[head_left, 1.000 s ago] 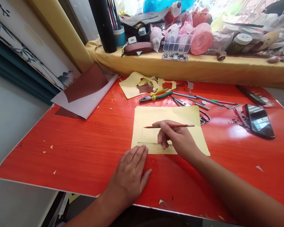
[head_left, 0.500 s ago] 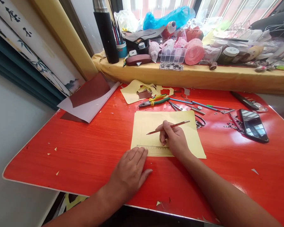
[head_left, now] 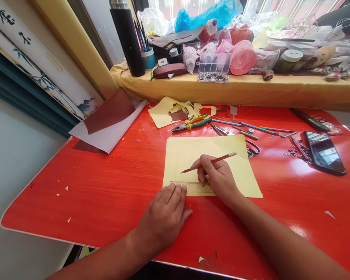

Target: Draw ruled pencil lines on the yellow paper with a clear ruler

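Note:
A stack of pale yellow paper (head_left: pixel 182 151) lies on the red table, with thin straight lines drawn on its left part. Across its near edge is a clear ruler (head_left: pixel 193 184). My left hand (head_left: pixel 165 214) rests palm down, its extended fingertips pressing on the ruler's left end. In my right hand (head_left: pixel 217 175) a pencil (head_left: pixel 226 156) is pinched between thumb and fingers. Its tip points left, just over the sheet; whether it touches I cannot tell. The right hand covers the ruler's right part.
Pliers (head_left: pixel 192 123), scissors (head_left: pixel 221 130) and pens lie behind the paper. A phone (head_left: pixel 325 153) is at the right beside small metal rings. Yellow offcuts (head_left: pixel 163 112) and a brown sheet (head_left: pixel 109 111) lie at the back left. A crowded windowsill (head_left: pixel 175 87) borders the table.
The pencil tip has come slightly down towards the ruler, and the right hand has lowered a little. My left hand keeps its place on the ruler. The view has shifted slightly.

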A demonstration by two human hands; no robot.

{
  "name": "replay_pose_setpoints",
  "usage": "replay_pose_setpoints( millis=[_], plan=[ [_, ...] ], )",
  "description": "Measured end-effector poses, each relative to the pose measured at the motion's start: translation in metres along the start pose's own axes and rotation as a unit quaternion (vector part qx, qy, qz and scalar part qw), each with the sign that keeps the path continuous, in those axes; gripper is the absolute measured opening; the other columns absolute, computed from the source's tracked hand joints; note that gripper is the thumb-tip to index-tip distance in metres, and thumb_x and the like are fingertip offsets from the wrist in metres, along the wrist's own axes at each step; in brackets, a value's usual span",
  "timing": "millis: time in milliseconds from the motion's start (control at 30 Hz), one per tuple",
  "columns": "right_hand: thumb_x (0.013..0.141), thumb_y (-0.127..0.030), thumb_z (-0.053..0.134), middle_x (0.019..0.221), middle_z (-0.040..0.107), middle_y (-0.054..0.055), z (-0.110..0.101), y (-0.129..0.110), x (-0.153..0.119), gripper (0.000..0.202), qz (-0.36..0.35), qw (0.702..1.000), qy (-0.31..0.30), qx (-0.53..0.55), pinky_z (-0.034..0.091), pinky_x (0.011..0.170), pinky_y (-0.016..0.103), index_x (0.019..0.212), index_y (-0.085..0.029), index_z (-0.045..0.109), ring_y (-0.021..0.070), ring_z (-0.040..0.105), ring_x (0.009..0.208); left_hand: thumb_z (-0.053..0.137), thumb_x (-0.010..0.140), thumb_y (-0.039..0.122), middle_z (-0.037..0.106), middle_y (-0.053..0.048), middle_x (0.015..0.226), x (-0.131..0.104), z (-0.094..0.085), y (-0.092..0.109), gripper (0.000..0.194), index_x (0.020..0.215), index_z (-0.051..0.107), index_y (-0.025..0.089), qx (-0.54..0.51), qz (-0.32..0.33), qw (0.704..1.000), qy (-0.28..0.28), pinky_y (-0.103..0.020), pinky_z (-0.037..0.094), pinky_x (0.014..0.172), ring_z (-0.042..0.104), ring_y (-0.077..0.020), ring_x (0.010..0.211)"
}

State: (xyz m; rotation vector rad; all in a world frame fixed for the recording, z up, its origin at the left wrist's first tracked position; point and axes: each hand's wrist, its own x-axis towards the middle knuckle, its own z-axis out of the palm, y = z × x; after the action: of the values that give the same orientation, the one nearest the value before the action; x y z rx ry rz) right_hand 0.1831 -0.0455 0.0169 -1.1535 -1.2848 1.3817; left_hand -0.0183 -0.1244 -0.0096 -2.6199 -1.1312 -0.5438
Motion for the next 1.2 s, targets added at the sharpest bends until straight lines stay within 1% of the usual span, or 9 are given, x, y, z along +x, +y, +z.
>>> replay_pose_setpoints(
  millis=[100, 200, 300, 500, 633, 767, 867, 1033, 1200],
  plan=[
    [0.099, -0.077, 0.060, 0.048, 0.053, -0.001, 0.001, -0.002, -0.002, 0.066, -0.018, 1.000, -0.003, -0.020, 0.035, 0.048, 0.026, 0.076, -0.018, 0.077, 0.0126, 0.047, 0.047, 0.056, 0.109, 0.026, 0.078, -0.020, 0.125, 0.000, 0.000, 0.001, 0.040, 0.134, 0.069, -0.002, 0.001, 0.005, 1.000, 0.005, -0.046, 0.056, 0.102, 0.072, -0.0347, 0.117],
    [0.100, -0.076, 0.059, 0.050, 0.053, -0.001, 0.003, -0.002, -0.004, 0.065, -0.015, 0.999, -0.010, -0.027, 0.036, 0.048, 0.027, 0.078, -0.018, 0.078, 0.0131, 0.048, 0.047, 0.057, 0.108, 0.024, 0.078, -0.021, 0.126, 0.000, 0.000, 0.001, 0.039, 0.135, 0.068, -0.003, -0.004, 0.003, 1.000, 0.006, -0.047, 0.059, 0.100, 0.072, -0.0347, 0.117],
    [0.102, -0.072, 0.059, 0.054, 0.056, -0.001, 0.005, -0.001, -0.005, 0.059, -0.006, 0.999, -0.024, -0.022, 0.039, 0.048, 0.027, 0.085, -0.019, 0.079, 0.0137, 0.051, 0.049, 0.057, 0.108, 0.023, 0.078, -0.022, 0.125, 0.000, 0.001, 0.001, 0.039, 0.134, 0.068, -0.003, -0.006, 0.005, 1.000, 0.007, -0.047, 0.060, 0.098, 0.072, -0.0349, 0.117],
    [0.108, -0.060, 0.059, 0.059, 0.060, -0.001, 0.011, 0.003, -0.007, 0.048, -0.024, 0.997, -0.057, -0.048, 0.045, 0.052, 0.027, 0.092, -0.019, 0.077, 0.0134, 0.056, 0.052, 0.061, 0.106, 0.020, 0.078, -0.023, 0.123, 0.001, 0.001, 0.001, 0.038, 0.132, 0.069, -0.006, -0.014, 0.014, 1.000, 0.005, -0.047, 0.062, 0.099, 0.072, -0.0353, 0.116],
    [0.107, -0.063, 0.059, 0.058, 0.060, -0.001, 0.013, 0.004, -0.007, 0.049, -0.007, 0.997, -0.066, -0.048, 0.049, 0.053, 0.028, 0.089, -0.020, 0.073, 0.0145, 0.057, 0.052, 0.061, 0.105, 0.020, 0.077, -0.023, 0.124, 0.000, 0.001, 0.001, 0.038, 0.132, 0.069, -0.005, -0.010, 0.013, 1.000, 0.004, -0.047, 0.061, 0.098, 0.071, -0.0356, 0.118],
    [0.106, -0.066, 0.059, 0.056, 0.060, -0.001, 0.014, 0.004, -0.007, 0.051, 0.014, 0.997, -0.060, -0.043, 0.050, 0.052, 0.028, 0.086, -0.021, 0.070, 0.0149, 0.057, 0.050, 0.061, 0.105, 0.021, 0.077, -0.023, 0.125, -0.002, 0.002, 0.001, 0.040, 0.135, 0.068, -0.004, -0.011, 0.014, 1.000, 0.006, -0.047, 0.060, 0.102, 0.070, -0.0350, 0.121],
    [0.106, -0.065, 0.059, 0.058, 0.062, -0.001, 0.015, 0.005, -0.007, 0.050, 0.021, 0.997, -0.065, -0.035, 0.050, 0.051, 0.027, 0.087, -0.021, 0.070, 0.0146, 0.059, 0.051, 0.061, 0.106, 0.023, 0.077, -0.023, 0.126, -0.002, 0.002, 0.001, 0.041, 0.133, 0.069, -0.006, -0.010, 0.015, 1.000, 0.004, -0.046, 0.060, 0.103, 0.071, -0.0363, 0.121],
    [0.105, -0.065, 0.060, 0.060, 0.063, 0.000, 0.016, 0.009, -0.006, 0.050, 0.027, 0.996, -0.080, -0.025, 0.053, 0.053, 0.028, 0.088, -0.020, 0.072, 0.0148, 0.060, 0.052, 0.057, 0.107, 0.022, 0.078, -0.021, 0.126, -0.001, 0.001, 0.002, 0.037, 0.129, 0.072, -0.004, -0.002, 0.012, 1.000, -0.002, -0.045, 0.061, 0.100, 0.074, -0.0350, 0.117],
    [0.106, -0.062, 0.062, 0.062, 0.065, 0.000, 0.016, 0.010, -0.006, 0.047, 0.034, 0.996, -0.083, -0.010, 0.055, 0.054, 0.027, 0.089, -0.019, 0.072, 0.0149, 0.063, 0.055, 0.060, 0.106, 0.022, 0.077, -0.024, 0.126, -0.003, 0.002, 0.002, 0.038, 0.128, 0.071, -0.006, -0.012, 0.023, 1.000, -0.004, -0.047, 0.060, 0.101, 0.073, -0.0375, 0.119]
  ],
)
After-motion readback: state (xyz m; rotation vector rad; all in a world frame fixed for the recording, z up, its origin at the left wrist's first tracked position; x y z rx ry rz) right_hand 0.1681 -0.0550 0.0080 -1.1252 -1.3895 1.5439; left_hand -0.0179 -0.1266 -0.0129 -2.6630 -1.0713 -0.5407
